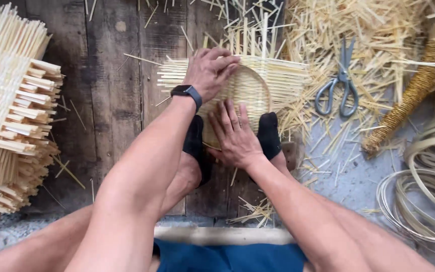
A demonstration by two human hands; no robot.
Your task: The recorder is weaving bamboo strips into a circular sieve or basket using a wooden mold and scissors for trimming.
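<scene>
Looking down from my head, I have my left hand (pixel 210 70) lying flat, fingers together, on the far edge of a round woven bamboo tray (pixel 245 90) set on the wooden floor (pixel 112 100). My right hand (pixel 235 136) presses palm-down, fingers spread, on its near rim, between my two black-socked feet (pixel 269 133). Grey scissors (pixel 339 85) lie in the bamboo offcuts (pixel 378 35) to the right, and stacked woven mats (pixel 11 111) sit far left.
</scene>
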